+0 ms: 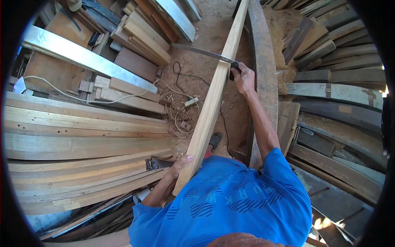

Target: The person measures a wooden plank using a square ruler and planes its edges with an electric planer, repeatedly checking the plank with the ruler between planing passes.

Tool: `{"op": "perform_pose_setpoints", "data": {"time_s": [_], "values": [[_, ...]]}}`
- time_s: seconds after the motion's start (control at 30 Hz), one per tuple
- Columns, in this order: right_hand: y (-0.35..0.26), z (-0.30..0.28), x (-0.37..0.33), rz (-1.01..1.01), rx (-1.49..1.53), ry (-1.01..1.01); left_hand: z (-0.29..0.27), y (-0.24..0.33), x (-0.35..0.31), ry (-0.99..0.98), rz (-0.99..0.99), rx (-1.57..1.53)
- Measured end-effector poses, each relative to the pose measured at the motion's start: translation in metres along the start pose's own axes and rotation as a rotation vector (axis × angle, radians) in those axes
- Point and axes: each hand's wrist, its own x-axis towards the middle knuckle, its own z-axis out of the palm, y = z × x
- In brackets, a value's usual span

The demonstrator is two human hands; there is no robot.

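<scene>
A long pale wooden beam (207,109) runs from beside my body up and away. My left hand (180,165) grips its near part from the left side, thumb on top and fingers partly hidden. My right hand (245,78) is closed around the dark handle of a handsaw (197,51). The saw's blade points left and lies across the wood. At the blade, an end face of the near length shows, and a farther length of pale wood (235,35) continues beyond it. Whether the two lengths are still joined, I cannot tell.
A wooden workbench edge (265,61) curves along the right. Stacked planks (82,144) fill the left, and piled timber (337,74) the far right. A white cord with a socket block (191,102) and a black cable lie on the sawdust-covered floor (168,78).
</scene>
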Motion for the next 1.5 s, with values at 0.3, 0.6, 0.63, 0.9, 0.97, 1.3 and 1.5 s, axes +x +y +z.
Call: {"op": "perform_pose_setpoints", "data": {"time_s": [0.3, 0.6, 0.63, 0.9, 0.97, 1.3, 1.5], "values": [[0.004, 0.013, 0.002, 0.099, 0.009, -0.145, 0.041, 0.024, -0.002, 0.122, 0.182, 0.2], [0.007, 0.009, 0.006, 0.133, 0.131, -0.157, 0.039, 0.021, 0.007, 0.177, 0.299, 0.336], [0.008, 0.01, 0.006, 0.156, 0.153, -0.166, 0.039, 0.021, 0.008, 0.176, 0.318, 0.334], [0.043, 0.015, 0.058, 0.062, 0.12, -0.024, 0.01, 0.008, -0.004, 0.132, 0.068, 0.253], [0.071, 0.02, 0.091, 0.107, 0.018, 0.011, 0.014, 0.009, -0.006, 0.14, 0.068, 0.241], [0.159, 0.077, 0.183, 0.083, -0.023, -0.007, 0.008, 0.023, -0.001, 0.218, -0.082, 0.261], [0.162, 0.084, 0.184, 0.059, -0.058, -0.029, 0.011, 0.03, 0.001, 0.214, -0.085, 0.213]]}}
